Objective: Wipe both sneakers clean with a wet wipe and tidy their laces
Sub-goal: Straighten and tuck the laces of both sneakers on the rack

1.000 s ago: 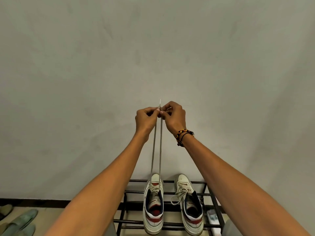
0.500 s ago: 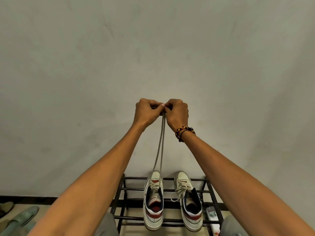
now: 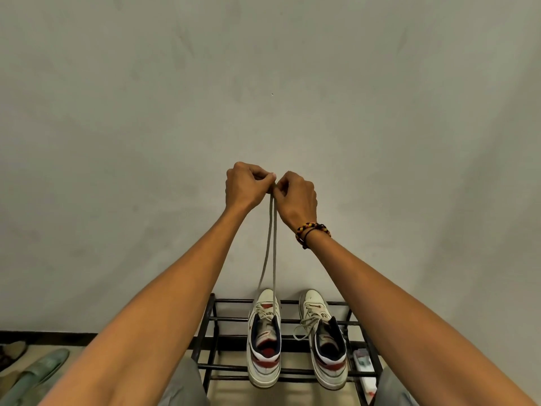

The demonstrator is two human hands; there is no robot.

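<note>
A person's left hand and right hand (beaded bracelet at the wrist), fingers curled, pinch both ends of the left sneaker's laces overhead; right sneaker sits at its 3 o'clock on a black shoe rack

Both arms extended forward and up, forearms converging. Left hand and right hand raised, knuckles nearly touching, fingers curled, each pinching lace end. Beaded bracelet on right wrist. Palms face inward.
</note>
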